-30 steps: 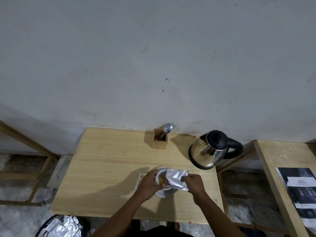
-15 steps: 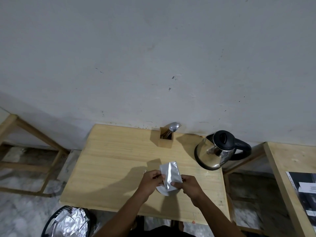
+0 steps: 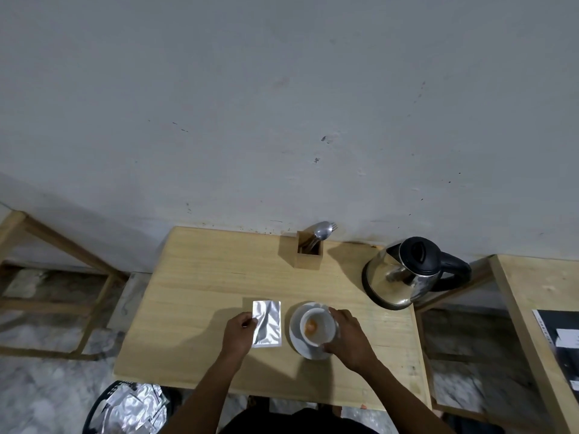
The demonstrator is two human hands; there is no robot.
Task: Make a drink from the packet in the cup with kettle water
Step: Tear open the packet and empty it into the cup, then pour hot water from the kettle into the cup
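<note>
A white cup (image 3: 319, 326) stands on a white saucer (image 3: 297, 339) near the table's front, with orange-brown powder at its bottom. My right hand (image 3: 347, 338) wraps around the cup's right side. A flat silver packet (image 3: 267, 323) lies on the table just left of the saucer. My left hand (image 3: 239, 335) pinches the packet's left edge. A steel kettle (image 3: 404, 274) with a black lid and handle stands at the table's back right, clear of both hands.
The wooden table (image 3: 194, 296) stands against a grey wall. A wooden holder (image 3: 308, 255) with a spoon (image 3: 322, 230) sits at the back edge. A bin of silver wrappers (image 3: 128, 408) is on the floor at the front left. Another table (image 3: 539, 296) stands at right.
The packet was held over the cup by both hands; now it lies flat on the table to the left, and my right hand has let go of it and taken the cup.
</note>
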